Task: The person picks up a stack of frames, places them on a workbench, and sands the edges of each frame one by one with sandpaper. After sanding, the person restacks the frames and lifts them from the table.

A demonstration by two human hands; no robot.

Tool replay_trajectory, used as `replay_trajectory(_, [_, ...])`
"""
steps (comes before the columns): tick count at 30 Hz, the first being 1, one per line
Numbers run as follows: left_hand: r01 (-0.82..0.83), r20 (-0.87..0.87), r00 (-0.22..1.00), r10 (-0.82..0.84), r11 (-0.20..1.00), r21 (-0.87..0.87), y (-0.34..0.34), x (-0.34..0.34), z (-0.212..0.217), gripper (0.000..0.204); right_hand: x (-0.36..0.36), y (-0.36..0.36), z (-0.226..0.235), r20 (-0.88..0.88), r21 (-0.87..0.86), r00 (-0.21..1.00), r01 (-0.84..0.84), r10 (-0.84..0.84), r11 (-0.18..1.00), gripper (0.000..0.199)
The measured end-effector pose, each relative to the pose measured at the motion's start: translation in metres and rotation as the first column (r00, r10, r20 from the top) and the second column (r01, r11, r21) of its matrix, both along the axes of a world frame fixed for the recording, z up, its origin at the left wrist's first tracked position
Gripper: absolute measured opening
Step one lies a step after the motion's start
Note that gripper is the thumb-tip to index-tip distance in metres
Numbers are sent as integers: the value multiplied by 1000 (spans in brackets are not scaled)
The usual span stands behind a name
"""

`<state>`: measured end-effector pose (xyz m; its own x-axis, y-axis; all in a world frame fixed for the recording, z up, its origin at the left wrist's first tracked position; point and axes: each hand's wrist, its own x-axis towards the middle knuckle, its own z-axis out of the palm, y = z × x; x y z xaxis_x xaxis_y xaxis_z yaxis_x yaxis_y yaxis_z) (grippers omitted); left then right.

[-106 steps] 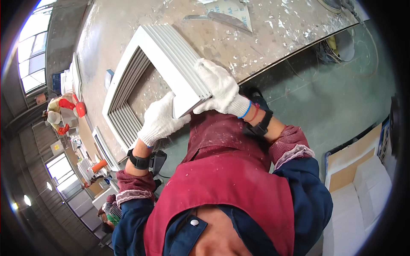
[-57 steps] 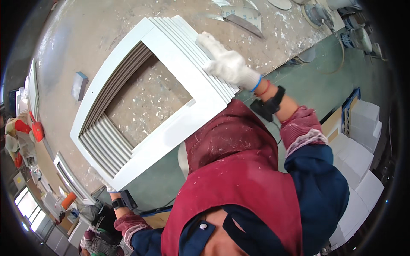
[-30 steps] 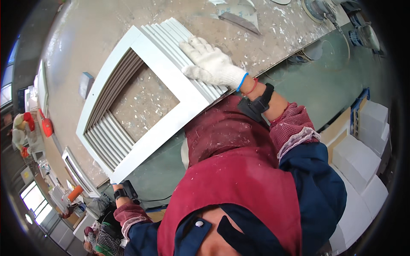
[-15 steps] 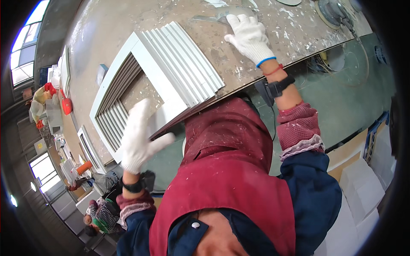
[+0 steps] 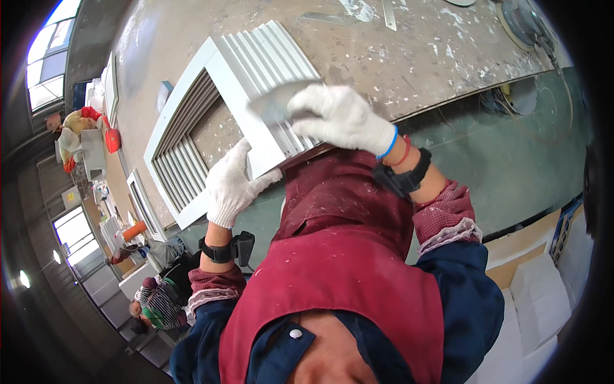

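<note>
A stack of pale arched frames (image 5: 233, 96) lies on the workbench in front of me, its layers fanned out in steps. My right hand (image 5: 342, 118), in a white knit glove, is closed on a broad flat scraper (image 5: 275, 104), blurred by motion, above the right side of the stack. On the stack's near side rests my gloved left hand (image 5: 231, 182), thumb spread from the other fingers. Its fingers reach over the near rail toward the opening, and the thumb points along the outer edge. Whether the palm presses down cannot be seen.
Paint-spotted workbench (image 5: 377, 61) runs across the top, with a metal ruler (image 5: 389, 14), a thin flat strip (image 5: 323, 17) and a round sander (image 5: 517, 25). Another person (image 5: 160, 304) is at lower left. White sheets (image 5: 540, 288) stand at the right.
My right hand has come from the far bench toward the stack, now with the scraper in it. My left hand has moved right and settled on the near edge of the frames.
</note>
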<state>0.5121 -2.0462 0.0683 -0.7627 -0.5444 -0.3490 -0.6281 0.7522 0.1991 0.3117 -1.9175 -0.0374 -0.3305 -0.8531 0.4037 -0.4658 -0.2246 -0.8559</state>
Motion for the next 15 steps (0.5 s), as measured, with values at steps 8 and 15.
replay_trajectory(8, [-3, -54, 998, 8, 996, 93, -2, 0, 5, 81, 3, -1, 9, 39, 160, 999, -42, 36, 986, 31])
replay_trajectory(15, [-1, -105, 994, 9, 997, 78, -4, 7, -1, 80, 0, -4, 7, -100, 139, 990, -83, 98, 987, 29])
